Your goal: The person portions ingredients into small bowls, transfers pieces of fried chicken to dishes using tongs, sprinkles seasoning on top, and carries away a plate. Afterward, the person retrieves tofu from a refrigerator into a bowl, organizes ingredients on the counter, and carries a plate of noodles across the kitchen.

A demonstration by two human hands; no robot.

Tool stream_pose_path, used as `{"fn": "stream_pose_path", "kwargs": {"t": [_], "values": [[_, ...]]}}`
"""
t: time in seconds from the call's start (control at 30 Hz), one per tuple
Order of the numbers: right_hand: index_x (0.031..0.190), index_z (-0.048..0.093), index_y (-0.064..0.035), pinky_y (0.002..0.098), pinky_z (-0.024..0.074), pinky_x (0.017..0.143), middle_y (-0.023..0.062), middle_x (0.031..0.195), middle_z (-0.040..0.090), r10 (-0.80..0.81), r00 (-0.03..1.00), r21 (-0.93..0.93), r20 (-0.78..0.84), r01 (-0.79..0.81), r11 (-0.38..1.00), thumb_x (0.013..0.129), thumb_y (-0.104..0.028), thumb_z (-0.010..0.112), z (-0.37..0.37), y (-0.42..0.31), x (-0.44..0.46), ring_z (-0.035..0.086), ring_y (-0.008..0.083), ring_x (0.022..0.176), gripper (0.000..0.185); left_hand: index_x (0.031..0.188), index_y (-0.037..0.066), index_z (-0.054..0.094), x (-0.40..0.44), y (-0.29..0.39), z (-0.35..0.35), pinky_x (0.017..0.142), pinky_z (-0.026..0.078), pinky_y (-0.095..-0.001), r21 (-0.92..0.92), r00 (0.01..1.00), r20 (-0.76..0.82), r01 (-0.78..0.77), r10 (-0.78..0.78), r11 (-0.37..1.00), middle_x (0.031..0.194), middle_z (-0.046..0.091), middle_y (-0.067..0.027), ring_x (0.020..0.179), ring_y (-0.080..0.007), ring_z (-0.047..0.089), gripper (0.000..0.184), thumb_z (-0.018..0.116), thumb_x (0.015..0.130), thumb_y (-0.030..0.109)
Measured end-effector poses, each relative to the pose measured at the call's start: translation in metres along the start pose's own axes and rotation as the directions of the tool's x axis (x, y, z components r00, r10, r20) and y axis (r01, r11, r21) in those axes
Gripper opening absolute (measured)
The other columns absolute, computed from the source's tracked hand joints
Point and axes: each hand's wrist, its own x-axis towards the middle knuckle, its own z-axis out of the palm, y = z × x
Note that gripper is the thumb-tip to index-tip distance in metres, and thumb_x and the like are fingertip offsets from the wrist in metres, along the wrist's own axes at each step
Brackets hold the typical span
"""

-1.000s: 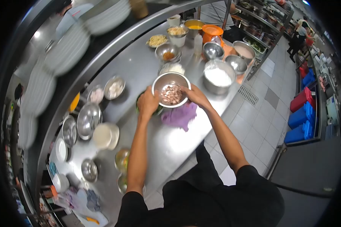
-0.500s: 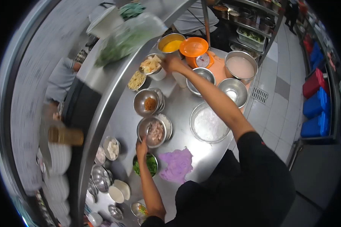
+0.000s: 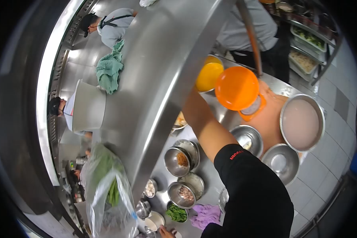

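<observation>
A steel bowl (image 3: 174, 193) holds pinkish pieces (image 3: 186, 193) beside greens (image 3: 176, 213).

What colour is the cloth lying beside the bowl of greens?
Purple; the head view shows it.

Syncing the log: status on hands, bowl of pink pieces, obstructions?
Left hand low beside pale bowl, grip unclear. Right hand hidden behind steel shelf. Bowl of pink pieces on counter, untouched. Shelf blocks view.

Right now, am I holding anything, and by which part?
It can't be told: your right hand is hidden behind the steel shelf, and your left hand, near a white bowl, is mostly cut off.
</observation>
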Motion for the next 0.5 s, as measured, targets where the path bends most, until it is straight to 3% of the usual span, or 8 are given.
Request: {"fn": "stream_pose_path", "kwargs": {"t": [0.03, 0.1, 0.17, 0.23, 0.5], "values": [[0.140, 0.003, 0.0084, 0.0411, 0.0465, 0.093, 0.0314, 0.126, 0.041, -0.053, 0.998, -0.059, -0.024, 0.052, 0.997, 0.080, -0.034, 0.063, -0.011, -0.007, -0.012, 0.053, 0.0385, 0.111, 0.095, 0.123, 0.011, 0.049, -0.007, -0.005, -0.010, 0.051, 0.045, -0.0299, 0.031, 0.999, -0.039, 0.018, -0.017, 0.999, 0.108, 0.057, -0.0083, 0.069, -0.0186, 0.058, 0.055, 0.050, 0.089, 0.054], [0.142, 0.008, 0.0052, 0.0423, 0.0480, 0.091, 0.0289, 0.128, 0.041, -0.013, 0.997, -0.141, -0.079, 0.002, 0.990, 0.082, -0.040, 0.061, 0.006, -0.002, 0.013, 0.053, 0.0385, 0.110, 0.092, 0.123, 0.011, 0.049, -0.015, -0.008, -0.022, 0.051, 0.045, -0.0305, 0.071, 0.993, -0.111, 0.049, -0.041, 0.996, 0.107, 0.058, -0.0087, 0.070, -0.0190, 0.058, 0.054, 0.050, 0.089, 0.053], [0.140, 0.020, -0.0021, 0.0445, 0.0498, 0.088, 0.0248, 0.123, 0.047, 0.019, 0.996, -0.102, -0.093, -0.029, 0.994, 0.081, -0.048, 0.061, -0.010, -0.009, 0.012, 0.057, 0.0370, 0.106, 0.085, 0.123, 0.012, 0.049, -0.023, -0.012, -0.033, 0.052, 0.046, -0.0311, 0.100, 0.985, -0.160, 0.083, -0.066, 0.992, 0.106, 0.058, -0.0092, 0.070, -0.0195, 0.058, 0.052, 0.050, 0.089, 0.051], [0.140, 0.021, -0.0025, 0.0447, 0.0500, 0.087, 0.0244, 0.123, 0.048, 0.027, 0.993, -0.106, -0.114, -0.039, 0.994, 0.081, -0.048, 0.061, -0.006, -0.009, 0.029, 0.057, 0.0368, 0.106, 0.084, 0.123, 0.012, 0.050, -0.030, -0.017, -0.037, 0.052, 0.046, -0.0317, 0.120, 0.977, -0.196, 0.109, -0.084, 0.987, 0.104, 0.059, -0.0097, 0.070, -0.0200, 0.058, 0.051, 0.051, 0.090, 0.050], [0.137, 0.026, -0.0039, 0.0455, 0.0507, 0.086, 0.0224, 0.121, 0.050, -0.027, 0.999, 0.014, 0.039, 0.026, 1.000, 0.080, -0.049, 0.061, -0.004, 0.001, 0.009, 0.058, 0.0361, 0.105, 0.080, 0.124, 0.014, 0.050, -0.040, -0.036, -0.058, 0.054, 0.048, -0.0341, 0.210, 0.970, -0.230, 0.124, -0.074, 0.970, 0.099, 0.061, -0.0116, 0.072, -0.0220, 0.059, 0.045, 0.053, 0.090, 0.044]]}}
